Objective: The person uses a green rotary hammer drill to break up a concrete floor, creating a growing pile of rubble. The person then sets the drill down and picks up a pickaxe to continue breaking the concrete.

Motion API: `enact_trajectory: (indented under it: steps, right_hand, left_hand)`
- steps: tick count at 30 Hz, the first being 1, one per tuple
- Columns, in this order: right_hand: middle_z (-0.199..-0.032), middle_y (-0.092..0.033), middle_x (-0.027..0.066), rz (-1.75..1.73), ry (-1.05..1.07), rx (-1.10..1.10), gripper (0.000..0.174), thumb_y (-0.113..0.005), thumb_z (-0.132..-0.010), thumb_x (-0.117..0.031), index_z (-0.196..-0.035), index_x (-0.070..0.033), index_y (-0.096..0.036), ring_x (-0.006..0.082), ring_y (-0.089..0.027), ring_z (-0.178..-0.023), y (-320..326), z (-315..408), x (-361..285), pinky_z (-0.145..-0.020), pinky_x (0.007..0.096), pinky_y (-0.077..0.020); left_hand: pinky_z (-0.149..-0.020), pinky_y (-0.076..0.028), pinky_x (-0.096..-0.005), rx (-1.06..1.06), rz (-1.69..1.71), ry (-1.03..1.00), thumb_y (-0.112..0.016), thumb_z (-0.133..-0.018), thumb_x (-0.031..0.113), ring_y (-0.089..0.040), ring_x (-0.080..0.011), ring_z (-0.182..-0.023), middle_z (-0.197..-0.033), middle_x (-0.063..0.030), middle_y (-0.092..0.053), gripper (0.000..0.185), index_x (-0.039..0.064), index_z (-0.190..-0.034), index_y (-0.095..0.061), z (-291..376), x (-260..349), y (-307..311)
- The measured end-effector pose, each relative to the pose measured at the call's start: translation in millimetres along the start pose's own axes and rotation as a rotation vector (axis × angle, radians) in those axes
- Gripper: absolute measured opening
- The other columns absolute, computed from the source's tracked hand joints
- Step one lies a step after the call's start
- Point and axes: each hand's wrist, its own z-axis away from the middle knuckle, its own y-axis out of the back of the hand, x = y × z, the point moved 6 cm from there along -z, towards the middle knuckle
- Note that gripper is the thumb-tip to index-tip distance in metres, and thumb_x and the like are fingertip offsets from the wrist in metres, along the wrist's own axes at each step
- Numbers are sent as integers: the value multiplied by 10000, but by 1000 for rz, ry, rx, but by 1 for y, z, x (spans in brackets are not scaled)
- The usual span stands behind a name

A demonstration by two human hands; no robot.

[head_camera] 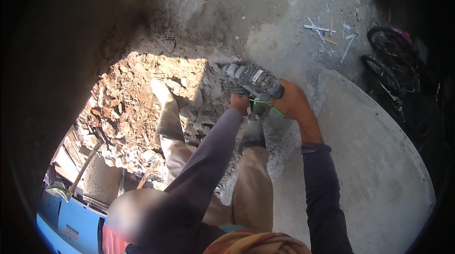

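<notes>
Both of my hands grip a dusty rotary hammer (257,78), which lies nearly level across my view. My right hand (289,101) is wrapped around its rear handle, on the right. My left hand (240,102) is closed on the side handle, below the front part of the tool. The nose points left, towards the edge between grey concrete (270,48) and broken rubble (131,94); its bit cannot be made out clearly. A bright green cord or strap (265,102) runs between my hands. My left boot (165,94) stands in the sunlit rubble.
Bicycles (385,65) stand at the far right, near scattered strips (320,29) on the floor. A smooth concrete slab (362,154) with a raised edge lies to my right. At lower left are a wooden-handled tool (85,167) and a blue container (76,215). A dark wall (67,41) rises at left.
</notes>
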Motion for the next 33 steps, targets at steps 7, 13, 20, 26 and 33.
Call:
enact_trajectory:
  steps: [7,13,20,26,33]
  right_hand:
    - [-1037,-763,251,-285,-198,59,441,-858,-802,-167,-1188,-38,-687,467,-741,-1030,-170,172,-28,-860,517,-591]
    - [-1032,-760,263,-286,-371,-24,425,-830,-836,-213,-1203,-40,-701,473,-739,-1022,-204,192,-46,-874,518,-591]
    - [-1006,-780,258,-420,-288,83,430,-840,-832,-199,-1185,6,-703,462,-769,-1003,-160,237,-31,-840,505,-603]
    - [-959,-788,220,-479,-252,184,390,-851,-817,-144,-1142,7,-698,391,-804,-935,-89,273,-83,-785,434,-613]
    - [-969,-773,208,-302,-25,262,396,-870,-783,-109,-1127,-27,-690,411,-783,-945,-74,249,-141,-795,451,-604]
  left_hand:
    - [-817,-562,-484,-40,-403,46,-761,-940,357,-727,-385,-932,-1003,-224,-766,412,0,-1145,-753,39,-112,128]
    - [-911,-558,-528,-131,-715,128,-759,-927,436,-720,-480,-1067,-1064,-306,-761,500,-24,-1124,-763,126,-196,197]
    - [-924,-560,-556,-76,-695,-13,-696,-941,406,-713,-522,-1067,-1044,-314,-759,453,-5,-1119,-768,147,-145,184]
    - [-883,-560,-563,-49,-528,-223,-728,-900,308,-708,-515,-1031,-1007,-302,-756,356,16,-1100,-771,172,-37,154]
    - [-861,-564,-543,-81,-171,-462,-726,-891,248,-695,-530,-1008,-1003,-311,-749,319,10,-1102,-760,120,15,142]
